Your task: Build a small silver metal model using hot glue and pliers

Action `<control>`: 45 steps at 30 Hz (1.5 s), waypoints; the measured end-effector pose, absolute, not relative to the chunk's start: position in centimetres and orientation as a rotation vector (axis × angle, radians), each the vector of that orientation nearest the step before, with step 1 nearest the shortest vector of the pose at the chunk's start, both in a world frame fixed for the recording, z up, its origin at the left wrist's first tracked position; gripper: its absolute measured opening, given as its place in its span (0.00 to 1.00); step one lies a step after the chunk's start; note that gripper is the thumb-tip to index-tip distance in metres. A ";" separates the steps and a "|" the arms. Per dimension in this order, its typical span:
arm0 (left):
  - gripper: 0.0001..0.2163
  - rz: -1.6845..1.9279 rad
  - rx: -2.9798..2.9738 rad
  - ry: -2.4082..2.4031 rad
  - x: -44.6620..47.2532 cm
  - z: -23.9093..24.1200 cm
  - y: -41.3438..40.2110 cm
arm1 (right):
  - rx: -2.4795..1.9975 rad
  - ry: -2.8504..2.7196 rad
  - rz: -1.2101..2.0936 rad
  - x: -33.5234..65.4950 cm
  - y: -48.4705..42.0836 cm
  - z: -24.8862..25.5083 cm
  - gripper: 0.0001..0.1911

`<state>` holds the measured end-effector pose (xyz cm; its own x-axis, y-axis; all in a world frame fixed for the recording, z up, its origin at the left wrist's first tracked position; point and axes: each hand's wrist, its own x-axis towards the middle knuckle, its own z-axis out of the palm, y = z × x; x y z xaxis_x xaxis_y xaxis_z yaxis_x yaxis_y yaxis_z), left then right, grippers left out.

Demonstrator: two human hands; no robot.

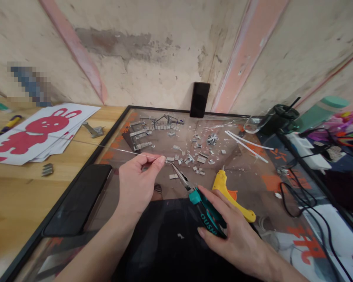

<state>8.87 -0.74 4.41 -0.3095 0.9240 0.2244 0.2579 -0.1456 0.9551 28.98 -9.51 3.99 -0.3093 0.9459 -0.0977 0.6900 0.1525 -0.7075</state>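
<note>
Clock centred on the black-framed glass tabletop (244, 169), twelve at the stained cream plaster wall (153, 88).

Between nine and ten, far out: white paper sheet with a red rabbit figure (37, 135), lying on a pale wooden surface (23, 196). Between eight and nine: flat black smartphone (78, 199), overlapping the glass tabletop's black edge.

Thin, straight grey strand (117, 149), material unclear, extends from the fingers toward between nine and ten. Bare left hand (138, 178), between eight and nine, pinches it between thumb and forefinger. At ten, beyond that hand: ridged silver-grey metal strips (142, 135).

Near the centre, toward one: scattered small grey metal pieces (190, 159). Between twelve and one: second black smartphone (199, 100), propped upright against the wall.

Toward five: long-nosed pliers with black-and-teal handles (195, 197), nose angled toward ten, tips just beside the left fingertips; contact with the strand cannot be told. Bare right hand (238, 231), between four and five, curls round the handles.

Between three and four: yellow glue gun with orange trigger (222, 183). Between two and three: slender white sticks (248, 147); farther out, mint-green bottle (320, 113).
</note>
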 end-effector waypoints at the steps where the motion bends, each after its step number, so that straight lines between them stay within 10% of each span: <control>1: 0.07 1.487 1.355 1.549 8.9 4.4 -0.7 | -1.566 -2.061 0.964 29.0 -9.5 4.0 0.36; 45: 0.06 1.271 1.308 1.475 8.2 4.7 -0.1 | -1.508 -2.059 1.003 29.6 -9.5 4.2 0.35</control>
<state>8.16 -0.14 4.66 -0.1711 0.9832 0.0640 0.2084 -0.0274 0.9777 29.57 -9.53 4.22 -0.3403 0.9355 -0.0950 0.6513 0.1616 -0.7414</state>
